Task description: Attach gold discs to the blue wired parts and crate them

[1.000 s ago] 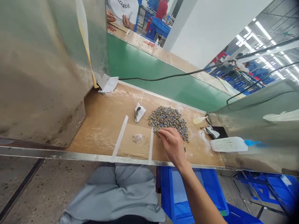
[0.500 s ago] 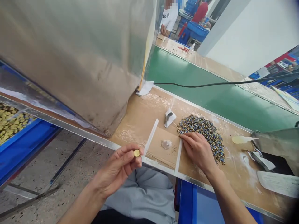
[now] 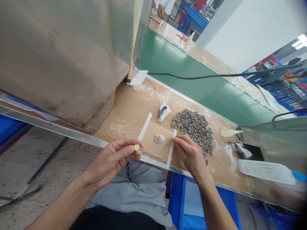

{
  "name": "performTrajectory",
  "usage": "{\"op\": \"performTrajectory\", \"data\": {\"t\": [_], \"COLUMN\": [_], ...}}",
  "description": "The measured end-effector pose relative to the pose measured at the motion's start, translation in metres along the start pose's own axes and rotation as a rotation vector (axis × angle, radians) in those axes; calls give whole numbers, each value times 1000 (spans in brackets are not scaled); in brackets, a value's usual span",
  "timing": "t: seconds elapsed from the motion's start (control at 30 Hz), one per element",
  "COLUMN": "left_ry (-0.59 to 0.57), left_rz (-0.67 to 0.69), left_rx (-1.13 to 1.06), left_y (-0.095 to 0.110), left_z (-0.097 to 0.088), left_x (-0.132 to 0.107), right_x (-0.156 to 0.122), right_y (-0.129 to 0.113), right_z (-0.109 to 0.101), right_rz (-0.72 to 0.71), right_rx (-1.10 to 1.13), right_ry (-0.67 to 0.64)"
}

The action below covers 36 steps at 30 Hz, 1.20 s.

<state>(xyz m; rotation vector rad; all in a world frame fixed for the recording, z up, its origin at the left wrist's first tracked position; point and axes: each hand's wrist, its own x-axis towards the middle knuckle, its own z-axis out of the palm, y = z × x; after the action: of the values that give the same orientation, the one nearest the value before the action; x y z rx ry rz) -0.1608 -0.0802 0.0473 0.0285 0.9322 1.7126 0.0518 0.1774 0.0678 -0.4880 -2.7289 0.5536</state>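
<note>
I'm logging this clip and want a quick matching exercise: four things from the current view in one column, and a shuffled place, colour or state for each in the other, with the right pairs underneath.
Column one:
1. gold disc
2. pile of small parts
3. bottle with a blue tip
4. clear round piece

Column two:
A. lying on its side
B. between two white strips
C. held by the left hand
D. mixed blue and gold

Pairs: 1-C, 2-D, 3-A, 4-B
</note>
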Motion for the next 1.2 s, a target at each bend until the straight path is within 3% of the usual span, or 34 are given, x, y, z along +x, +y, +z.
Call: {"op": "performTrajectory", "data": {"t": [0.4,0.7,0.9,1.2], "left_ry": [-79,-86,-100,-114], "left_rz": [74,110,110,115], "left_rx": [34,30,0,-19], "left_y": [-13,-18,-19,-21], "left_z": [18,17,16,17], "left_x": [29,29,29,32], "right_x": [-1,-1,8,13], "right_y": [-4,-19,-43,-55], "right_z": [18,22,23,25], "right_rz": [182,272,190,2], "right_rx": [181,272,288,110], "right_ry": [181,302,388,337]}}
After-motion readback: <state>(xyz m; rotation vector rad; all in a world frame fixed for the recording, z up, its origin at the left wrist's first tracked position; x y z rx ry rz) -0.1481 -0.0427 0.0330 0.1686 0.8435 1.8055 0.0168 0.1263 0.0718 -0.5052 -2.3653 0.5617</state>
